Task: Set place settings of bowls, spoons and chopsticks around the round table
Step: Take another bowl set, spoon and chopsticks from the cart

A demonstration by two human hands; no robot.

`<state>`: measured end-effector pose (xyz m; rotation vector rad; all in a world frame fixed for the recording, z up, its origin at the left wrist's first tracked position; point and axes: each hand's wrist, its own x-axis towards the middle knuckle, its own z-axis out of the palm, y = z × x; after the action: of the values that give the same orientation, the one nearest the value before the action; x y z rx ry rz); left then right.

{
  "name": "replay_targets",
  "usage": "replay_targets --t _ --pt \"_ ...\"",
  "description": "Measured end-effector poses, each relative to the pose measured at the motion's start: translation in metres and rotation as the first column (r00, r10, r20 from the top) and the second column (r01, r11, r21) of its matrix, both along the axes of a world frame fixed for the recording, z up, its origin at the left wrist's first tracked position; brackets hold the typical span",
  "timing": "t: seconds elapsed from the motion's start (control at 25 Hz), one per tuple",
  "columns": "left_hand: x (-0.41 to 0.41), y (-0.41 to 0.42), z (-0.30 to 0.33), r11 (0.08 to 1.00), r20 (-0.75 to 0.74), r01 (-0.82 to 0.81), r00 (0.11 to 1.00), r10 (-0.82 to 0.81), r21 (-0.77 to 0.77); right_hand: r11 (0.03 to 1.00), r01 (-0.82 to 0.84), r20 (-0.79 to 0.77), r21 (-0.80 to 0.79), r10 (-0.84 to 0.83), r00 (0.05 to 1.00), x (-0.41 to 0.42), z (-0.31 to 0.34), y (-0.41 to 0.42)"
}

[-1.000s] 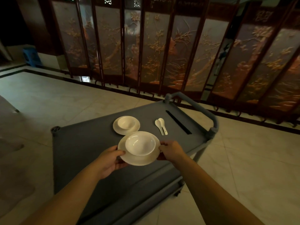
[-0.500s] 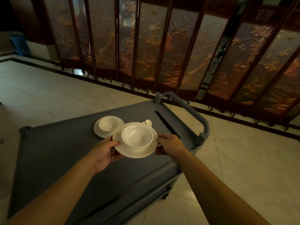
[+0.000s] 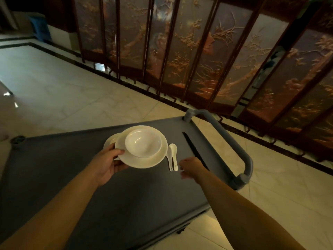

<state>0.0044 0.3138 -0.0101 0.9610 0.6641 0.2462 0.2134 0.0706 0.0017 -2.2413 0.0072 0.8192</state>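
just rt hand (image 3: 191,166) by spoons (image 3: 172,156)

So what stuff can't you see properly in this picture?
- Second plate, head view: mostly hidden behind the lifted plate; whether a bowl sits on it cannot be told.
- Chopsticks: dark on the dark cart; how many cannot be counted, and the right hand covers the near end.
- Right hand: fingers curled under, open or shut unclear.
- The round table: not in view.
- Cart's near end: cut off by the bottom edge.
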Motion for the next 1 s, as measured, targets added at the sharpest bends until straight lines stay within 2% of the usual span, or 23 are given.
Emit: replay_targets --t 0.08,0.16,0.24,0.32,0.6,0.8,1.0 --pt "-0.006 0.005 -0.001 1.0 -0.01 -0.02 1.0 0.02 0.018 0.999 -0.019 0.021 -0.047 0.02 1.0 0.008 -0.011 0.007" --pt "-0.013 0.008 -0.002 0.998 -0.029 -0.054 0.998 0.055 0.025 0.984 -0.124 0.078 -0.128 0.134 0.988 0.017 -0.025 0.015" --pt "-0.021 0.007 -0.002 0.995 -0.041 -0.098 0.994 0.099 0.023 0.979 -0.12 0.111 -0.166 0.14 0.984 0.023 -0.029 0.023" --pt "-0.027 0.004 0.0 0.991 -0.051 -0.127 0.99 0.129 0.029 0.939 -0.221 0.128 -0.264 0.261 0.957 0.031 -0.034 0.032" --pt "-0.033 -0.024 0.0 0.975 -0.079 -0.221 0.972 0.222 0.018 0.905 -0.29 0.105 -0.311 0.336 0.936 0.046 -0.049 0.048" --pt "-0.026 -0.046 0.001 0.966 -0.086 -0.258 0.963 0.255 -0.023 0.91 -0.314 0.052 -0.27 0.34 0.939 0.054 -0.056 0.049" --pt "-0.011 -0.055 0.005 0.966 -0.082 -0.256 0.964 0.253 -0.03 0.964 -0.244 -0.018 -0.108 0.243 0.97 0.064 -0.059 0.045"
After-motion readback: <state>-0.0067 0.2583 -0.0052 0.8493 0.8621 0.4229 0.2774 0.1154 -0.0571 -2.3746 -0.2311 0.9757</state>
